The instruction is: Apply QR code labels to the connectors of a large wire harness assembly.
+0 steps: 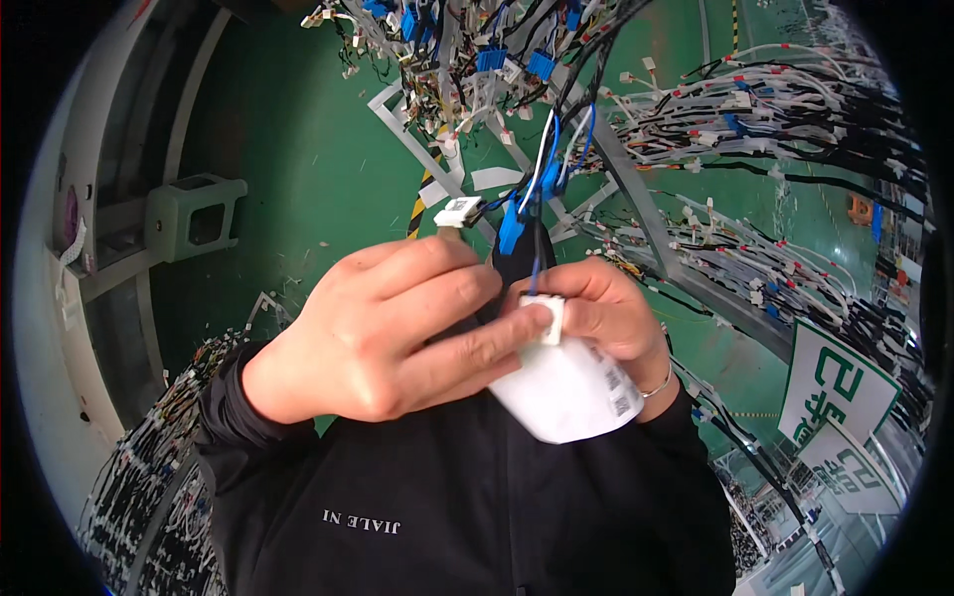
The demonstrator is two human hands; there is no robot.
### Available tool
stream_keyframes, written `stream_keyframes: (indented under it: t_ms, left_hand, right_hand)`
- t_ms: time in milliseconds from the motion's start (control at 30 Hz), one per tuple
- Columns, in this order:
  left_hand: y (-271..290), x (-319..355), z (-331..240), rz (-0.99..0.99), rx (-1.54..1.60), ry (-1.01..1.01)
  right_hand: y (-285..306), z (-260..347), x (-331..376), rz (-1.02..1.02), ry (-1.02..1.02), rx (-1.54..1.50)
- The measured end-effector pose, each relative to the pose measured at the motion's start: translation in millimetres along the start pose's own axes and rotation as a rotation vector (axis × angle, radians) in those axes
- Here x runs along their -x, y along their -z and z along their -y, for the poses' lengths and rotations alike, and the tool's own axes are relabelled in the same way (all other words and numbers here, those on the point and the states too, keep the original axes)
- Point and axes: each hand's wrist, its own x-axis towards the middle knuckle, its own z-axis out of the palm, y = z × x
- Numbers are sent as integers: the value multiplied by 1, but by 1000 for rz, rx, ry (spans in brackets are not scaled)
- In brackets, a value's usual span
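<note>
A white connector (pixel 553 320) sits between the curled left hand (pixel 388 333), fingertip on it, full grip hidden, and the pinching right hand (pixel 618 310), where a hard tug could strain its wires (pixel 537 274) or a slip crease the label (pixel 564 397).

A: Where does my remote view originate?
B: I look downward through a head-worn fisheye, the bare left hand (pixel 383 333) and bare right hand (pixel 611 310) near, the green floor (pixel 288 159) farther below.
</note>
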Motion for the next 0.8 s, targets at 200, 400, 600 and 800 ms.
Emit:
stream_keyframes:
  t_ms: [200,400,600,800]
  left_hand:
    - [11,0,0,123,136,78]
    - [3,10,-2,-27,166,28]
    - [-12,26,-18,-418,662,587]
    - [-20,-1,-7,-156,997,806]
  right_hand:
    - [-5,1,-2,-40,46,42]
    - [-18,6,-9,11,105,178]
    - [-17,10,-9,-40,185,257]
    - [-13,13,-8,-112,116,202]
